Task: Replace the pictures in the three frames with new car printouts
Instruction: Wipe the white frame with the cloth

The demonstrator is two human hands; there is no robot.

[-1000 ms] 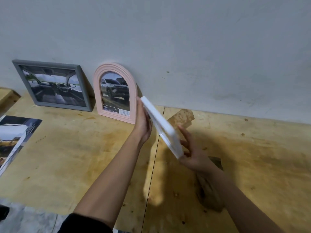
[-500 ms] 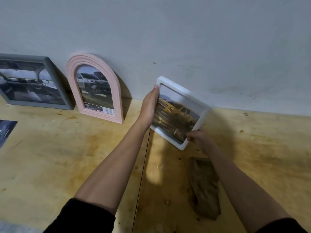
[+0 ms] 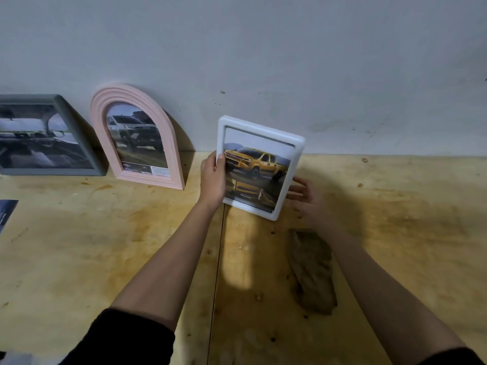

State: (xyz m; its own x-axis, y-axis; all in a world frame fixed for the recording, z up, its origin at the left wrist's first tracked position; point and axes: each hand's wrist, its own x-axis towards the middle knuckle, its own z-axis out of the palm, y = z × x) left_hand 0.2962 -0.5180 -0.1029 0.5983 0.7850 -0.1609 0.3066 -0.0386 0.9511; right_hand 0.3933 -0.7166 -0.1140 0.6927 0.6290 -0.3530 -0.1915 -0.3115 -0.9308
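Hands steady the white frame [image 3: 297, 164] with its yellow pickup printout [image 3: 257, 164] against the wall at the plywood tabletop's [image 3: 105, 246] far edge: left hand [image 3: 212, 180] gripping its left side, right hand [image 3: 305, 197] loosely on its right. Pink arched frame [image 3: 172, 143] and grey frame [image 3: 76, 133] lean further left.

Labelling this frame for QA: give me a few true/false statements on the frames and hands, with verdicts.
1. The white frame shows a yellow pickup. True.
2. The pink arched frame lies flat on the wooden surface. False: it stands leaning against the wall.
3. The left hand grips the white frame's left edge. True.
4. The right hand is holding a printout. False: it is at the white frame's lower right side.
5. The grey frame stands right of the pink one. False: left of it.
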